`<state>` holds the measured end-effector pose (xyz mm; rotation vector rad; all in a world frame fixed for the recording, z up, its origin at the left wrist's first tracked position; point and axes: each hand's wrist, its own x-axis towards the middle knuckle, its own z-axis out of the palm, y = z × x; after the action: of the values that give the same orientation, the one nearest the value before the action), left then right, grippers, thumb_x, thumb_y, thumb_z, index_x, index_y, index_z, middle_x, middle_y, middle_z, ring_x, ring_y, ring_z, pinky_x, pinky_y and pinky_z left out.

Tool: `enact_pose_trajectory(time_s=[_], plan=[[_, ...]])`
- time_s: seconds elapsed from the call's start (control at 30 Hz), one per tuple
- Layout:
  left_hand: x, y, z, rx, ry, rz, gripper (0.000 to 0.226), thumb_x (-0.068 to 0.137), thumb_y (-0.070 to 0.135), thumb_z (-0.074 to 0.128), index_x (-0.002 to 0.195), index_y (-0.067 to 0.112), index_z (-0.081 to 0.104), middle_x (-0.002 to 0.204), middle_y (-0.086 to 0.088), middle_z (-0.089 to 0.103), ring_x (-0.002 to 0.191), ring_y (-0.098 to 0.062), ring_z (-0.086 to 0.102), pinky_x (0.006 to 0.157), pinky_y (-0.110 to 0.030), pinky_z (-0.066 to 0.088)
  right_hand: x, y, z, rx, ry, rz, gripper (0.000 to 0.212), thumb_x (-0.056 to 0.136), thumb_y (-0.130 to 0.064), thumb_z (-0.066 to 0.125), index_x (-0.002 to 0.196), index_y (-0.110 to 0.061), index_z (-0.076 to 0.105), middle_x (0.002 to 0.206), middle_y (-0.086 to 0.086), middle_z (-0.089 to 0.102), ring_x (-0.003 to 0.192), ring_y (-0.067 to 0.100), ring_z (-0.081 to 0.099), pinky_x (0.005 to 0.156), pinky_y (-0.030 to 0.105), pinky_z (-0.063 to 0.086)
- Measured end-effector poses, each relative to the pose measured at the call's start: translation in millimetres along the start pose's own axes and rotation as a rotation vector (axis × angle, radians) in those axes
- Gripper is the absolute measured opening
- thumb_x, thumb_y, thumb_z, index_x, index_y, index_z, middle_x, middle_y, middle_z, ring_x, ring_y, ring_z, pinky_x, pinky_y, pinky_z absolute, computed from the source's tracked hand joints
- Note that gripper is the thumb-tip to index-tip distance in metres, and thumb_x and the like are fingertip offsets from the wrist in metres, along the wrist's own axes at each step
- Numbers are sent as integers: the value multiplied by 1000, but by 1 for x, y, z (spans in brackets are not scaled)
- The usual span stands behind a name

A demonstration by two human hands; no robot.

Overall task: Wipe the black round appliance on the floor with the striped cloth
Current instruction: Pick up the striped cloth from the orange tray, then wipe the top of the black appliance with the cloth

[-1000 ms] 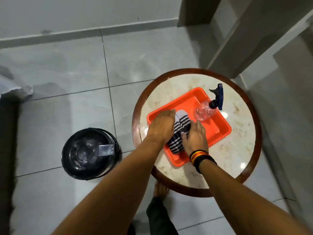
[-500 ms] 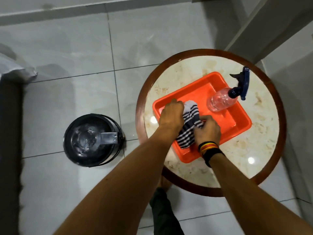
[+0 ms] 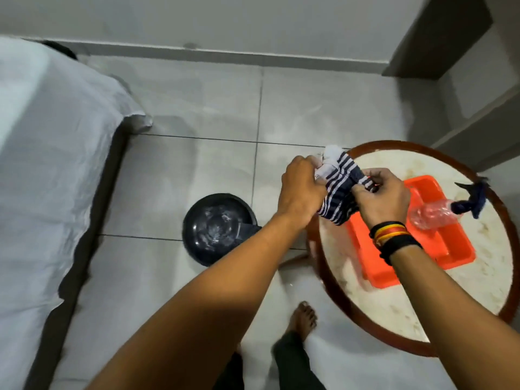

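Note:
The striped cloth [image 3: 339,188], navy and white, is bunched in the air between both hands, above the left edge of the round table. My left hand [image 3: 299,192] grips its left side. My right hand [image 3: 384,199], with bands on the wrist, pinches its right side. The black round appliance [image 3: 218,228] stands on the tiled floor to the lower left of the hands, its glass lid up; my left forearm covers its right edge.
An orange tray [image 3: 450,246] lies on the marble-topped round table [image 3: 478,285], with a clear spray bottle [image 3: 437,216] resting in it. A bed with a white sheet [image 3: 47,178] fills the left side. My bare foot [image 3: 302,319] is on the floor below.
Both hands have lifted the striped cloth out of the orange tray and carried it up and left. The view has swung left, bringing the bed into sight.

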<state>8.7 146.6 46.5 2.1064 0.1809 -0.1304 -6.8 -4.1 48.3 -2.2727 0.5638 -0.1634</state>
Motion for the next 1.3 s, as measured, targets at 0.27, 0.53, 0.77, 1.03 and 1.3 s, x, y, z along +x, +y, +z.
enact_pose_trajectory(time_s=[0.27, 0.53, 0.77, 1.03, 1.3], plan=[[-32, -151, -80, -47, 205, -344, 29, 90, 12, 71, 119, 13, 70, 122, -4, 68, 106, -19, 69, 94, -22, 56, -52, -45, 152, -254, -329, -229, 32, 76, -19, 65, 106, -21, 75, 103, 9, 73, 98, 31, 66, 85, 36, 53], [-41, -308, -30, -189, 330, -627, 19, 88, 2, 70, 106, 7, 74, 102, -10, 78, 91, -25, 76, 84, -43, 65, -67, 32, 309, -434, -574, -403, 31, 82, -14, 62, 108, -22, 76, 110, 14, 71, 106, 38, 63, 94, 42, 53], [-54, -405, -20, 81, 460, -686, 25, 101, 9, 51, 116, 14, 71, 123, -12, 65, 114, -26, 63, 103, -41, 55, -87, 91, 373, -559, -719, -690, 61, 97, -30, 54, 154, -19, 37, 164, 11, 28, 150, 35, 26, 119, 51, 29], [-35, -483, -46, -421, 482, -966, 35, 101, 19, 62, 132, 4, 64, 120, -13, 73, 110, -29, 70, 105, -45, 56, -109, 145, 409, -774, -829, -971, 73, 101, -62, 19, 162, -26, 7, 171, 8, 0, 158, 31, -3, 122, 65, 4], [-39, -518, -65, -857, 327, -919, 14, 96, 14, 71, 106, 6, 66, 93, -10, 73, 73, -18, 74, 71, -33, 62, -151, 127, 446, -804, -769, -1082, 72, 103, -60, 21, 162, -22, 6, 171, 10, 3, 157, 35, 2, 119, 69, 8]])
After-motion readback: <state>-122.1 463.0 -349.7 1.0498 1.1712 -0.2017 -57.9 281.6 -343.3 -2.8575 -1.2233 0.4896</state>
